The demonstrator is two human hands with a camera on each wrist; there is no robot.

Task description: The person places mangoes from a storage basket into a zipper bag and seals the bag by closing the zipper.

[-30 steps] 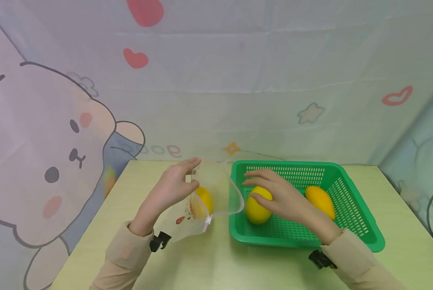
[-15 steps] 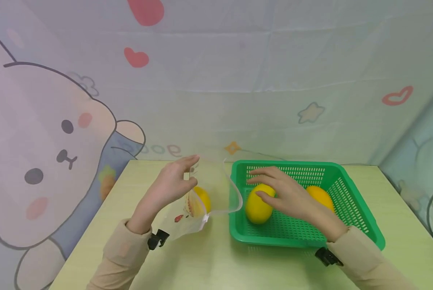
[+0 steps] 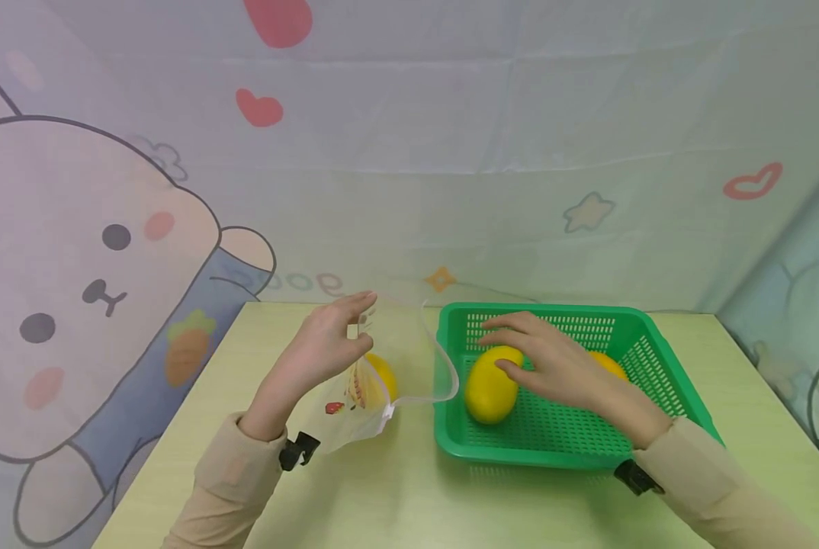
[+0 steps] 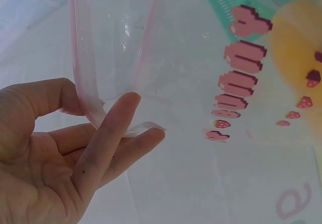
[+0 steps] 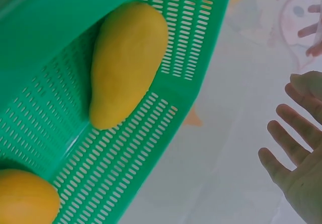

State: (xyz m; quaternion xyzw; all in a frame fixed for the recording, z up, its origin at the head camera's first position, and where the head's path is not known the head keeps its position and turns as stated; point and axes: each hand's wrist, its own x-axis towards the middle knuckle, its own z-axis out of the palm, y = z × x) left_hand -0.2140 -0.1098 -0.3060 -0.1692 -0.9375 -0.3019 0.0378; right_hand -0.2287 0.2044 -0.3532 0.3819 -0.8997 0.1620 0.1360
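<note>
My left hand pinches the rim of a clear zip bag with pink edging and printed pink letters. The bag's mouth stands wide, facing the basket. A yellow fruit shows through its plastic. My right hand hovers over the green basket, fingers spread apart and nothing in them. Just left of its thumb, in the basket, lies a yellow mango, seen full length as a mango in the right wrist view. Another orange-yellow mango is partly hidden behind my right wrist.
The pale wooden table carries both bag and basket. A curtain printed with hearts and a cartoon bunny hangs behind its back edge. A thin dark cable loops at the far right.
My right hand has drifted slightly right and up, covering more of the right-hand mango. The left hand and bag have shifted only a little left. The curtain at the left has swayed.
</note>
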